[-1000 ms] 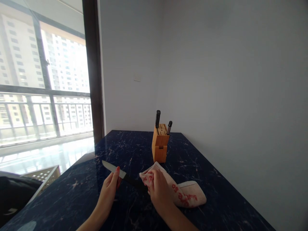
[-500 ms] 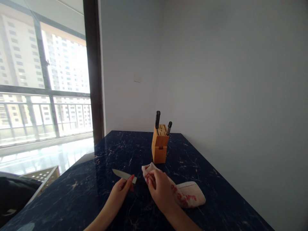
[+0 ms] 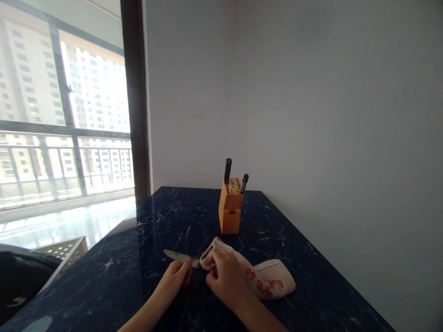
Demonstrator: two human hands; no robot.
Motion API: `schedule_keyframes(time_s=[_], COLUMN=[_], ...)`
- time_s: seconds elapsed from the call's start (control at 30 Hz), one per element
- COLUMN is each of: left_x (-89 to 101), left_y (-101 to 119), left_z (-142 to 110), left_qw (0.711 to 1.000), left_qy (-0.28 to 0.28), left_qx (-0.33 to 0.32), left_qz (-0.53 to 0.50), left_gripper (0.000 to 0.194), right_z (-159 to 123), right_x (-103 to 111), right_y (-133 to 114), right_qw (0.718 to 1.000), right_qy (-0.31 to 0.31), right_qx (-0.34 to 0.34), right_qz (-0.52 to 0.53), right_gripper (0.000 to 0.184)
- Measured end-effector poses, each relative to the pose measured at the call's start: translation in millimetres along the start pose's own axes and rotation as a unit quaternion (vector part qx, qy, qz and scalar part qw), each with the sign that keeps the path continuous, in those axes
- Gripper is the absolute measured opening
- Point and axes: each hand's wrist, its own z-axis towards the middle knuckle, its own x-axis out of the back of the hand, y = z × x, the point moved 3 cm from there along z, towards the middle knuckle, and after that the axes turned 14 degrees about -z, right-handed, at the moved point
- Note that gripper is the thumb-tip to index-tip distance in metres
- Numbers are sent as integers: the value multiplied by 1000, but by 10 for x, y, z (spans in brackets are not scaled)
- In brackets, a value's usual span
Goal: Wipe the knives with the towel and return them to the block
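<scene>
A knife [image 3: 175, 255] with a pale blade lies low over the dark marble table [image 3: 155, 221], its tip pointing left. My left hand [image 3: 176, 277] pinches the blade near the handle end. My right hand [image 3: 224, 276] is closed on a white cloth with red print [image 3: 266, 281], which it presses against the knife; the handle is hidden under the cloth and hand. The rest of the cloth trails to the right on the table.
A wooden knife block [image 3: 230, 207] with two black handles stands further back in the middle. A grey wall runs along the right. A large window and dark frame are on the left, with a pale perforated box [image 3: 62, 251] below the table edge.
The knife has slid right into the cloth, so less blade shows. My left hand moved right along the blade, and my right hand shifted the cloth slightly left.
</scene>
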Motion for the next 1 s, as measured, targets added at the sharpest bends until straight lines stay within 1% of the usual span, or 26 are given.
schedule_keyframes(time_s=[0.17, 0.23, 0.33, 0.47, 0.53, 0.6, 0.67, 0.73, 0.8, 0.83, 0.9, 1.0], left_x=[-62, -75, -26, 151, 235, 286, 303, 290, 248, 217, 142, 43], left_y=[23, 39, 67, 138, 186, 219, 218, 183, 131, 105, 63, 42], left_z=[-28, -42, -40, 3, 28, 49, 63, 66, 54, 43, 12, -32], left_qw=[998, 998, 1000, 996, 993, 992, 992, 992, 993, 993, 992, 981], left_qy=[-53, -59, -21, 74, 105, 115, 116, 118, 115, 107, 76, 16], left_qx=[-13, -15, -21, -40, -44, -41, -32, -21, -11, -3, 18, 47], left_qz=[14, 16, 9, 0, -9, -24, -34, -37, -39, -49, -95, -187], left_gripper=[48, 47, 48, 46, 45, 44, 44, 43, 44, 44, 43, 42], right_z=[-24, -17, -5, 0, 6, 13, 15, 6, -13, -24, -40, -37], right_x=[56, 64, 27, -87, -108, -65, 33, 136, 192, 194, 152, 62], right_y=[-113, -136, -83, 106, 200, 250, 232, 141, 16, -40, -113, -119], right_qw=[997, 997, 999, 995, 991, 987, 987, 991, 996, 997, 998, 998], right_qy=[6, 1, -4, -14, -14, -1, 27, 55, 65, 62, 45, 34], right_qx=[62, 68, 50, 22, -1, -33, -60, -49, -9, 13, 39, 40], right_qz=[39, 33, -6, -93, -134, -158, -149, -109, -63, -48, -35, -40], right_gripper=[25, 24, 21, 14, 12, 12, 18, 29, 37, 37, 32, 19])
